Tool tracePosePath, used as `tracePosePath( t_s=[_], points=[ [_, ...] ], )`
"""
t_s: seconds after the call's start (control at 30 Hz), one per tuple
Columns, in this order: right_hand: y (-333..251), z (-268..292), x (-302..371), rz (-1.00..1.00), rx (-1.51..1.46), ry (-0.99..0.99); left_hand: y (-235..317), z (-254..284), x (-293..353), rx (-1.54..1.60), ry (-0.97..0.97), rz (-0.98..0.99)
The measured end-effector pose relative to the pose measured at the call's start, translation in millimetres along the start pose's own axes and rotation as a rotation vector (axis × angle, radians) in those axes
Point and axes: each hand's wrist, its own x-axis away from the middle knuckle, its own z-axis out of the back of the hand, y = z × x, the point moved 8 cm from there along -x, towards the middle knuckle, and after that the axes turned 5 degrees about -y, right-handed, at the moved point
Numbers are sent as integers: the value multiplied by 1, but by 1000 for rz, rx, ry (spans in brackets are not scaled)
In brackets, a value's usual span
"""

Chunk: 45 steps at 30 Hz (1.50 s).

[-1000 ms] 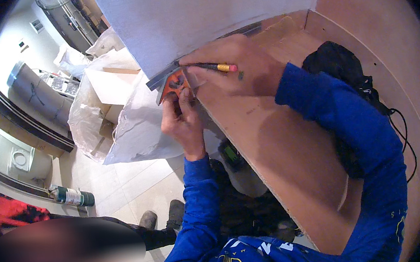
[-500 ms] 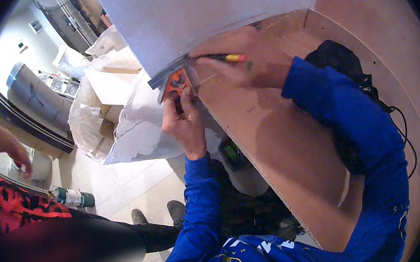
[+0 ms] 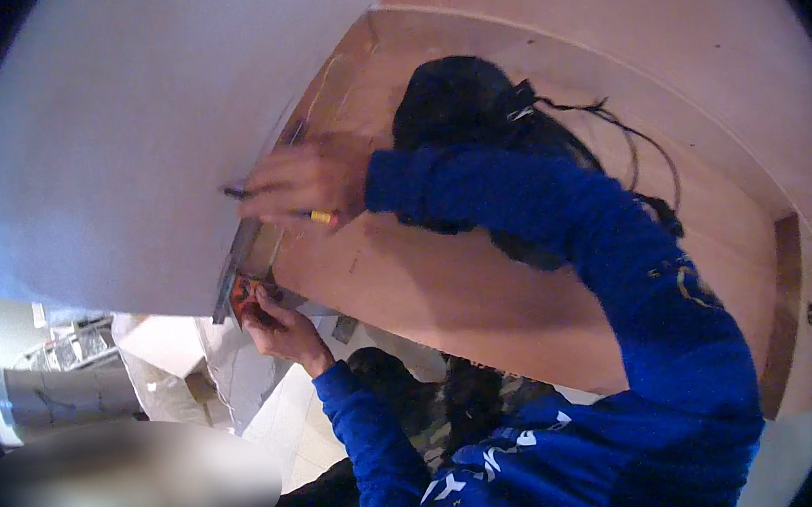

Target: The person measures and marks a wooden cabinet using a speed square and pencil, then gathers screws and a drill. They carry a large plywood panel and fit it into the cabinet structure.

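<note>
My left hand (image 3: 285, 330) has thumb and fingers clamped together on an orange tool (image 3: 241, 303), at the lower end of a grey metal strip (image 3: 246, 235); the tool sits right by the strip, though I cannot tell whether they touch. The strip's long axis slants up and to the right, away from that grip, along the edge of a white panel (image 3: 100, 174). My right hand (image 3: 308, 180) lies farther up this line, over the strip, while my left hand is nearer its lower end. The right grip is closed around a pencil (image 3: 322, 216), blurred, its yellow band and reddish rubber end pointing down and right, so that the pencil lies across the strip rather than along it; I cannot tell whether its tip touches anything. The strip looks hard, thin and straight, the panel broad, pale and smooth. On my right spreads a flat brown board (image 3: 458, 292) with a matte face. A soft, rumpled black bundle (image 3: 451, 100) lies on it past my right sleeve (image 3: 496, 183), with a thin dark cord (image 3: 677, 167) looping out beyond.
</note>
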Motion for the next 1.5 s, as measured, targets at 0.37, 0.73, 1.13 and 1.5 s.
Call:
tracePosePath(
  t_s=[0.37, 0.73, 1.13, 1.5],
  points=[
    [-128, 34, 35, -680, -172, -110, 14, 0, 6, -65, -262, 49],
    [-302, 182, 119, -1663, -347, -258, 64, 130, 86, 721, -645, 1132],
    [-263, 185, 18, -1040, -581, -839, 224, 242, 154, 384, -1126, 1184],
    [-317, 48, -36, -748, -819, -1190, 166, 366, 190, 470, -622, 1277]
  ],
)
